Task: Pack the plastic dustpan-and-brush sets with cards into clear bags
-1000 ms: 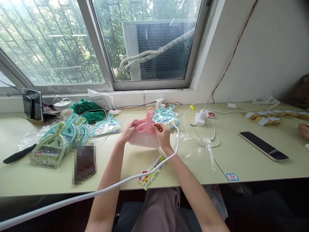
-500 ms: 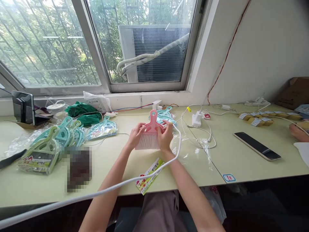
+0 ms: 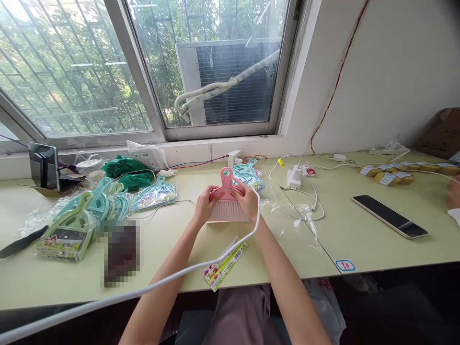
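Observation:
A pink hand brush [image 3: 226,194] with pale bristles is held above the table, its looped handle pointing away from me. My left hand [image 3: 205,206] grips its left side and my right hand [image 3: 248,201] its right side, thumbs on the front face. Below the bristle tips shows a thin pale edge; whether a dustpan sits behind the brush, I cannot tell. Near the table's front edge lies a green and white printed card [image 3: 224,266], partly crossed by a white cable [image 3: 179,273]. Beyond my right hand lies a bagged blue brush-and-dustpan set [image 3: 249,170].
Bagged green [image 3: 70,230] and blue sets [image 3: 154,194] lie to the left, near a black-handled tool [image 3: 23,242] and a blurred dark object [image 3: 122,254]. Rightward are a white plug adapter [image 3: 294,177], a phone [image 3: 390,215], yellow packs [image 3: 393,177] and another person's hand [image 3: 453,194].
Both my hands still hold the pink brush, which sits slightly lower, its bristles tipped a little. My right fingers have shifted on its side. The other person's hand moved toward the right edge.

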A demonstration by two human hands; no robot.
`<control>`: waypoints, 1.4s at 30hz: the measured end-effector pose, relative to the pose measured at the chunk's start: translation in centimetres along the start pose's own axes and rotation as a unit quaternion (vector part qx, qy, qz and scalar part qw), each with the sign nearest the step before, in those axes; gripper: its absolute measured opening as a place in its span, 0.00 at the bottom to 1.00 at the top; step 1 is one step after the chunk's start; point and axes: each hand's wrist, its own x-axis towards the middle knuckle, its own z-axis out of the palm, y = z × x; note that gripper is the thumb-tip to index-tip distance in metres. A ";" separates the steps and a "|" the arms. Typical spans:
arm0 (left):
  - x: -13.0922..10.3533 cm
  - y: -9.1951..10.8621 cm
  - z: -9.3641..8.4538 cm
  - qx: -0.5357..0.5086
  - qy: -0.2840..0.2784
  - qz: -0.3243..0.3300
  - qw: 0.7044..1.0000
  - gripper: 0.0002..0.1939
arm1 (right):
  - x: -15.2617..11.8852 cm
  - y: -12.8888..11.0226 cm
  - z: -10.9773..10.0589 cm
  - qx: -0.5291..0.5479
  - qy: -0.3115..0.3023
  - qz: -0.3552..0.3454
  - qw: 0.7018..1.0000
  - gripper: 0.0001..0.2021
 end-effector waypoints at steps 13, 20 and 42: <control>0.2 -0.9 1.0 -0.147 -0.007 -0.037 0.988 0.15 | -0.4 -0.5 0.5 -0.020 0.030 0.038 0.999 0.11; -0.2 -0.4 1.0 -0.063 0.037 -0.036 0.997 0.13 | -0.7 -0.4 1.1 -0.006 0.051 0.045 0.998 0.12; 0.4 -0.6 0.2 -0.028 -0.032 -0.022 0.999 0.22 | -0.8 -0.2 1.3 -0.115 0.051 0.038 0.991 0.12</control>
